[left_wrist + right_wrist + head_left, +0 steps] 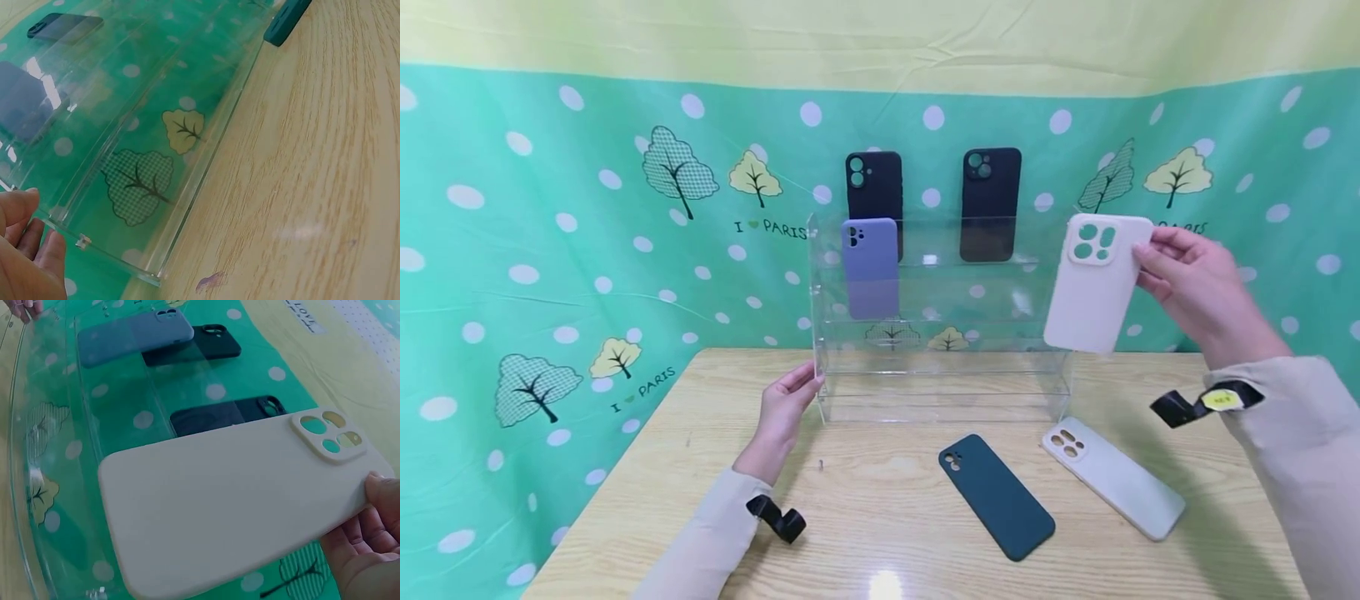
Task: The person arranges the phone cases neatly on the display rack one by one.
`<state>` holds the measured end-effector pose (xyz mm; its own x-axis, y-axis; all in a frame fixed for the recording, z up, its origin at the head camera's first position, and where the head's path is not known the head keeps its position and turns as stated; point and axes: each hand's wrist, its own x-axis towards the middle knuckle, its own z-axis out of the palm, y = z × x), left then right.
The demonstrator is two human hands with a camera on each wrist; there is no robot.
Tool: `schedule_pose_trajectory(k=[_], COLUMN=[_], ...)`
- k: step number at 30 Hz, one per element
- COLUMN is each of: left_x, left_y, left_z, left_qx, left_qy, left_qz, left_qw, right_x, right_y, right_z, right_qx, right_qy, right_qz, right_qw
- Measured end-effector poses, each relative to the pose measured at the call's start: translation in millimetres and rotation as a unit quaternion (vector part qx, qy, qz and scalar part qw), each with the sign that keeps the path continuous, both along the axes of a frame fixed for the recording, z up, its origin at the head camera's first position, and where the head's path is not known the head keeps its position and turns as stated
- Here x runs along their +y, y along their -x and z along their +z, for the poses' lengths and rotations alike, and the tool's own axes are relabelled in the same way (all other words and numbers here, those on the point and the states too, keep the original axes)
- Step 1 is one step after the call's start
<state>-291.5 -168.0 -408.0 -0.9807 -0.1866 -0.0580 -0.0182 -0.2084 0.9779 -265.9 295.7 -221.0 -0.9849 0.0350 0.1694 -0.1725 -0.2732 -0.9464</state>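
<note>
In the head view, my right hand (1198,279) pinches an off-white phone case (1093,292) by its upper right edge. The case is upright, its camera cutouts at the top, in front of the right end of a clear acrylic display stand (940,383). Thumb and fingers of my left hand (782,408) grip the stand's left side panel low down. A purple phone case (872,275) stands on a tier at the left. Behind it, on the top tier, is a black phone case (874,179), with another dark phone case (991,196) further right.
On the wooden table (647,467) before the stand lie a dark green phone case (997,497) and a pale grey phone case (1116,479), both slanted. A green dotted curtain (625,267) hangs behind.
</note>
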Motion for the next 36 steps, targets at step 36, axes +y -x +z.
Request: schedule_pose_trajectory(k=[36], left_x=[0.4], left_y=[-0.8], left_z=[-1.1], left_qx=[0.011], left_qy=[0.002], left_qz=[-0.004], left_qw=[0.9999], right_x=[-100.3], right_y=[81.5], right_z=[21.7], right_qx=[0.131], right_qy=[-0.037], right_qz=[-0.059], right_qw=[0.9889])
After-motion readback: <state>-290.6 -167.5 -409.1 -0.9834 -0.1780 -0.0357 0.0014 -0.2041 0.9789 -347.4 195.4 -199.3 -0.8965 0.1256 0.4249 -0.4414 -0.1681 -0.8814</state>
